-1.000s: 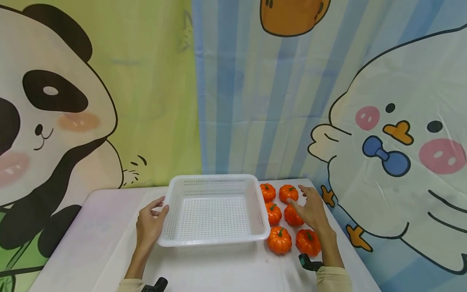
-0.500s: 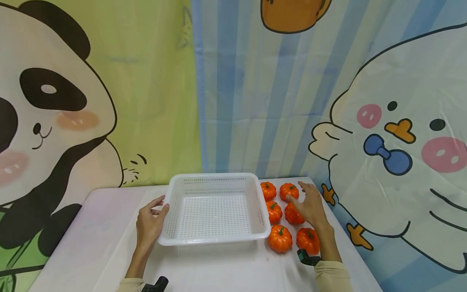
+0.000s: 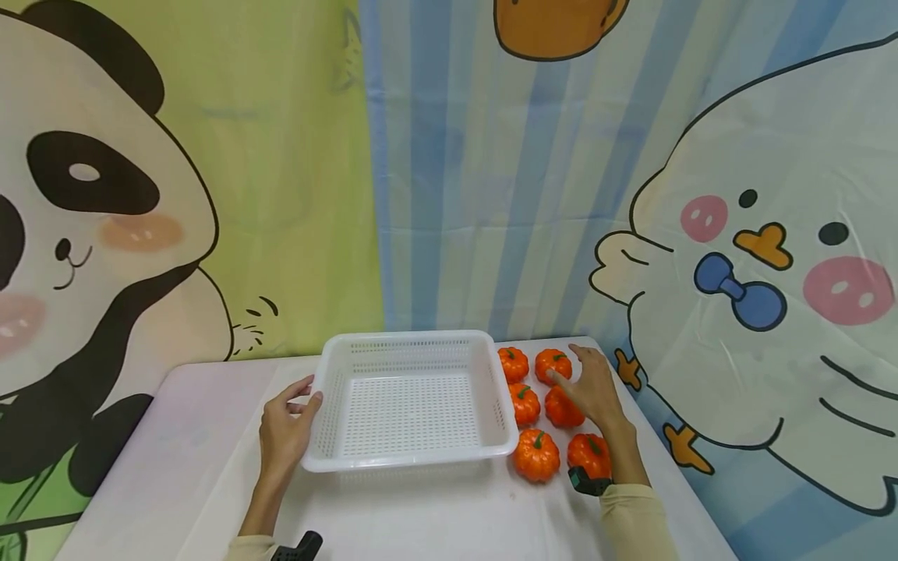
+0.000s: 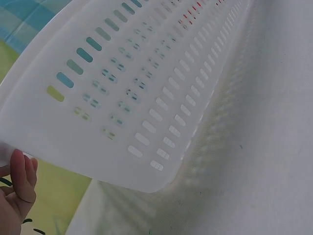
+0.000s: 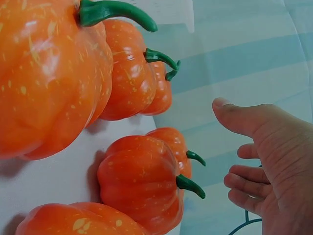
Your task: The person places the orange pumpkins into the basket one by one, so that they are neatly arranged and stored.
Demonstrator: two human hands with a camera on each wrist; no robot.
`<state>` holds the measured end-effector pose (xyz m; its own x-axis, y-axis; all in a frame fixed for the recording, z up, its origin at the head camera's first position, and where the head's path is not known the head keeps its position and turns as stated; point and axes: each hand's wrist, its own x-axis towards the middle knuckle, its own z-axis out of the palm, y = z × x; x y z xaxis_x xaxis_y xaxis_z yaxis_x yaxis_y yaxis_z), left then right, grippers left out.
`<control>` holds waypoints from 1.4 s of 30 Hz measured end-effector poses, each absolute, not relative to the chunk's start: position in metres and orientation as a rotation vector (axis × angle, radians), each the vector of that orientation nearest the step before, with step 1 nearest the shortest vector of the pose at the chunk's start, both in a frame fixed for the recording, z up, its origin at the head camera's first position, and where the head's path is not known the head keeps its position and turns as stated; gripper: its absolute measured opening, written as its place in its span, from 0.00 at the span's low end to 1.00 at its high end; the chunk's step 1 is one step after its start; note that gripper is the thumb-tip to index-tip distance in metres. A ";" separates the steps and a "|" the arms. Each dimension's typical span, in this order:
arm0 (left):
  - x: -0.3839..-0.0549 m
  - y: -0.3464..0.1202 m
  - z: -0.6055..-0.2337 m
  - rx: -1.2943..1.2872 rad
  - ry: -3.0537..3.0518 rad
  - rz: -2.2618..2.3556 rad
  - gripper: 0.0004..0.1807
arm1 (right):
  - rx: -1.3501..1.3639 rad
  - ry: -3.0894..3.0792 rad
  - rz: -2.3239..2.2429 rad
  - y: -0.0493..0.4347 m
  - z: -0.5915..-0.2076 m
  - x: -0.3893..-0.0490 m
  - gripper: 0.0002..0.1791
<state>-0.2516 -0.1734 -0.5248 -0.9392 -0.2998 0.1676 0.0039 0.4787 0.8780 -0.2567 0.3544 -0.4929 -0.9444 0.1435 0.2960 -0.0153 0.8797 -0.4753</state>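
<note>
A white perforated plastic basket [image 3: 414,413] stands on the table with nothing inside. My left hand [image 3: 286,432] holds its left rim; in the left wrist view the fingers [image 4: 22,178] lie against the rim's corner and the thumb is mostly hidden. My right hand [image 3: 595,389] hovers over the outer column of orange pumpkins, fingers spread and holding nothing. Several glossy pumpkins with green stems lie in two columns along the basket's right side, among them a near one [image 3: 536,457] and a far one [image 3: 552,365]. In the right wrist view a pumpkin [image 5: 139,183] lies apart from the hand.
White cloth covers the table [image 3: 421,518]. Cartoon-printed curtains [image 3: 484,195] hang right behind it and along the right side. A dark wrist device [image 3: 589,481] on the right arm overlaps the nearest outer pumpkin in the head view.
The head view has shifted slightly. My left hand stays at the basket's rim, and my right hand keeps hovering by the pumpkins with hardly any movement.
</note>
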 end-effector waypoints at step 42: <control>-0.251 -0.176 -0.525 0.240 -2.440 -1.396 0.22 | -0.275 -2.820 0.747 0.351 -0.518 -0.278 0.49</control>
<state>-0.2511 -0.1760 -0.5247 -0.9352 -0.2988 0.1902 0.0124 0.5089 0.8607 -0.2785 0.3507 -0.5183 -0.9603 0.2319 0.1548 0.1249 0.8542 -0.5048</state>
